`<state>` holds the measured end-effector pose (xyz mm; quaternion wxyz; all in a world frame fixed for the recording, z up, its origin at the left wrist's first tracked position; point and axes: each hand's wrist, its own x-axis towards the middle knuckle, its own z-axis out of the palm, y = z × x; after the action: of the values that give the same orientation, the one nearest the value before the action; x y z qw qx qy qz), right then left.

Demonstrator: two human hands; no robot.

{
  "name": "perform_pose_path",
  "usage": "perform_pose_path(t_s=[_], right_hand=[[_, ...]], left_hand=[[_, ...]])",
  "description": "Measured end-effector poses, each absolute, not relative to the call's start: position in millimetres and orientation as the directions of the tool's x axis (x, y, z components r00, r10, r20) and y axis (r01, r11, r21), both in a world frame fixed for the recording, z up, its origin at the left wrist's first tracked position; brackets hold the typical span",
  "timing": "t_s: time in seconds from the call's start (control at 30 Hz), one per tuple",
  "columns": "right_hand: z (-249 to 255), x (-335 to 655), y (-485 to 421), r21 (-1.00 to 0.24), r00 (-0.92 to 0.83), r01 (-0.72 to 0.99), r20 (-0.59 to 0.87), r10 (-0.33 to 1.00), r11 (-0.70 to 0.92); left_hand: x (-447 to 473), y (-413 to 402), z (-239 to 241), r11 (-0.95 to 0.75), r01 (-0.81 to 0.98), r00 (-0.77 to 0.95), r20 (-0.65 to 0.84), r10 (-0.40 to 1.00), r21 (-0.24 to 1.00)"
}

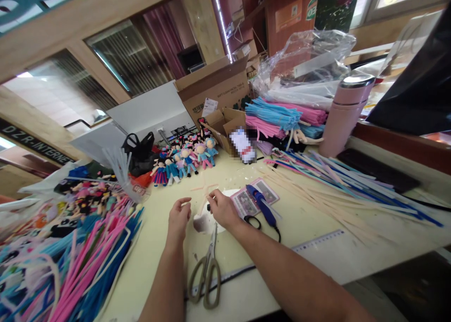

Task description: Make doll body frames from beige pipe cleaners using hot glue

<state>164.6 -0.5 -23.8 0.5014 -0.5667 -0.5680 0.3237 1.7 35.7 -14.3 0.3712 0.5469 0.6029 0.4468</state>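
Observation:
My right hand (222, 210) is closed, thumb and forefinger pinched on a pale peach pipe cleaner (203, 202); the grip is partly blurred. To its left, my left hand (180, 215) is raised with loosely bent fingers apart and nothing visible in them. Both hands are over or beside a white round sheet (230, 192) on the table. More thin peach strips (204, 187) lie crossed just beyond the fingers. Large scissors (206, 277) with olive handles lie between my forearms, tips pointing away. Right of my right hand, a blue glue gun (262, 206) rests on a pink printed card (243, 203).
A ruler (317, 241) lies at the right. Several small dolls (186, 160) stand at the back, before a cardboard box (218, 94). Pipe cleaners fill the left side (95, 256) and back right (275, 115). A pink flask (345, 117) stands at the far right.

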Motion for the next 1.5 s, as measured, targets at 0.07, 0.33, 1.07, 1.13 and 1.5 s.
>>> perform_pose_path(t_s=[0.07,0.33,1.07,1.13,1.5], right_hand=[[-23.3,164.7,-0.9,-0.937,0.143,0.316,0.203,0.969,0.150],[-23.6,164.7,-1.2,-0.936,0.146,0.316,0.209,0.967,0.155],[-24.6,164.3,-1.2,-0.936,0.142,0.324,0.196,0.970,0.141],[-24.4,164.5,-0.8,-0.936,0.140,0.323,0.193,0.971,0.139],[-22.3,164.9,-2.9,-0.938,0.142,0.318,0.193,0.971,0.140]], left_hand=[[1.4,34.1,-13.4,0.022,0.418,-0.099,0.022,0.995,0.908],[-1.2,34.1,-15.8,-0.020,0.581,-0.007,0.030,1.000,0.814],[-1.0,35.3,-17.0,-0.062,0.492,0.008,0.067,0.998,0.868],[-2.0,35.7,-17.6,-0.047,0.503,0.008,0.050,0.999,0.863],[0.2,34.9,-16.4,-0.117,0.569,-0.002,0.144,0.990,0.814]])
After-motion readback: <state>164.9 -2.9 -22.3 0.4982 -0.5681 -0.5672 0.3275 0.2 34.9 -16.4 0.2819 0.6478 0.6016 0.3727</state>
